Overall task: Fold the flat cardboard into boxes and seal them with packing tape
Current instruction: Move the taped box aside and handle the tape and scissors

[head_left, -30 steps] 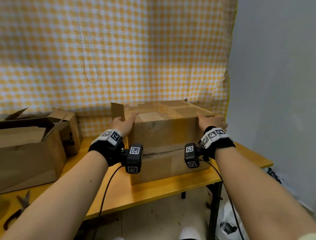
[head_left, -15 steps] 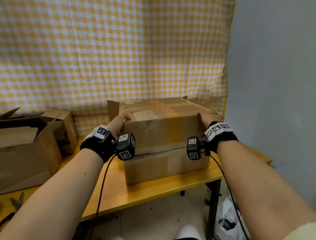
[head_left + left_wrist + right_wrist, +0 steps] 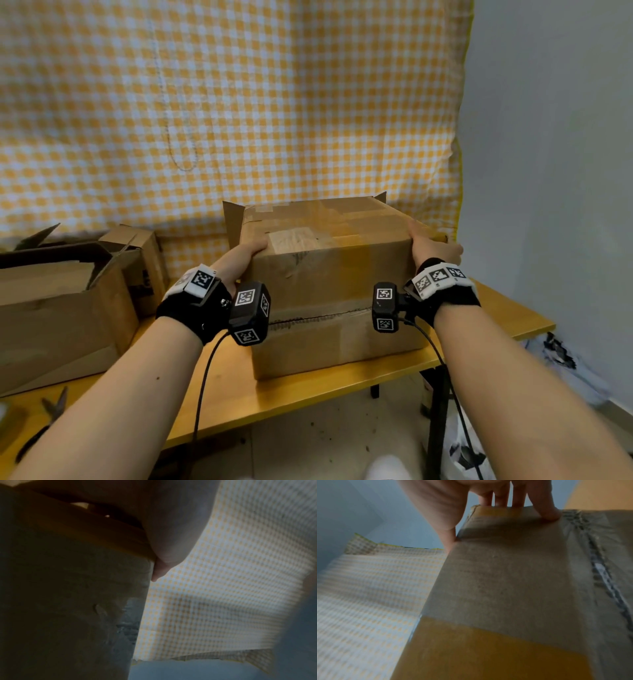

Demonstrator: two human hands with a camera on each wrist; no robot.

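Both hands, the left hand (image 3: pixel 244 255) and right hand (image 3: pixel 432 247), gripped the taped box's (image 3: pixel 329 284) top corners, apparently mid-turn, its open flaps probably next for folding.

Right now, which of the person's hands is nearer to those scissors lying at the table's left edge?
Left. The left hand grips the big brown cardboard box's left top corner, on the dark metal scissors' side; the right hand grips its right corner, farther away.
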